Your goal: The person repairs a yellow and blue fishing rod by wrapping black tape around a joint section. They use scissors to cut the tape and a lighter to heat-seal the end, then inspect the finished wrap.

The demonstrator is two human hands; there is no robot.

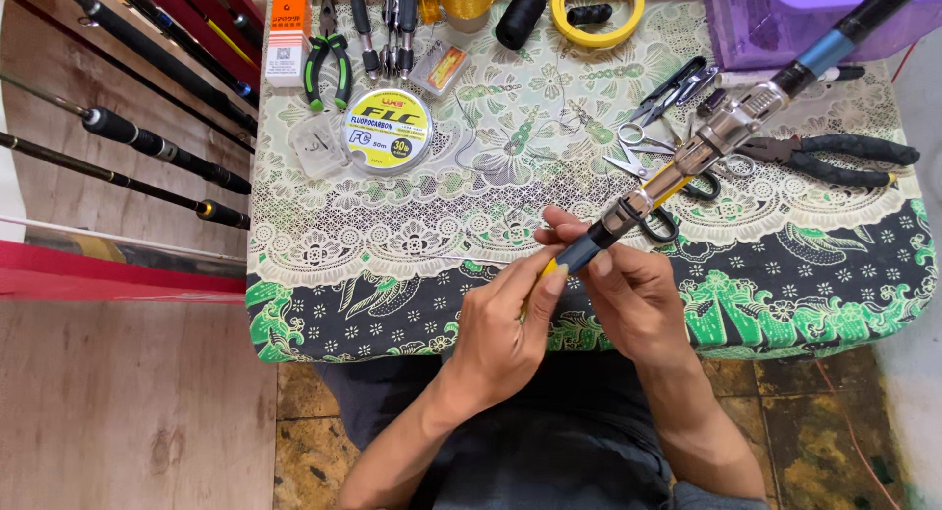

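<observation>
Blue-gripped fishing rod (687, 161) with a silver reel seat; both hands, left (505, 323) and right (628, 284), grip its butt.

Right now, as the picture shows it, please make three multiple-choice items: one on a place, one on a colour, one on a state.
1. Where does the round line spool lie?
A. on the floor
B. on the patterned tablecloth, beside the green-handled pliers
C. in the purple box

2. What colour is the tape ring at the far edge of the table?
A. yellow
B. red
C. white

3. How is the fishing rod held?
A. it lies loose on the table
B. by one hand only
C. by both hands at its lower end

Answers:
1 B, the spool rests flat on the cloth, just right of the pliers.
2 A, the ring is plainly yellow.
3 C, the left hand and the right hand both close on the grip, and the rod slants up to the right.
</observation>
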